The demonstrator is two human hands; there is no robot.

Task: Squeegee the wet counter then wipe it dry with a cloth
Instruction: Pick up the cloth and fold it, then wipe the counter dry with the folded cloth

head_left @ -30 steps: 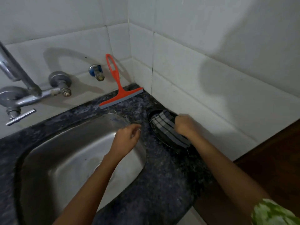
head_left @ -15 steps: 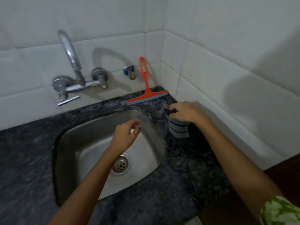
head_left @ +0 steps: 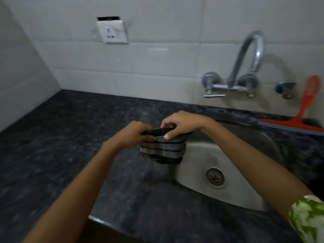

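sink [head_left: 198, 165] right (squeegee [head_left: 298, 122] behind), counter [head_left: 70, 146] left

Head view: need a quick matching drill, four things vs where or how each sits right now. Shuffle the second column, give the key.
Things
1. striped cloth
2. red squeegee
3. drain
4. wall socket

Places or states
A. in the floor of the steel sink
B. leaning against the tiles, blade on the counter
C. held in the air by both hands: left hand, right hand
D. on the tiled wall, left of the tap

Pairs: 1-C, 2-B, 3-A, 4-D
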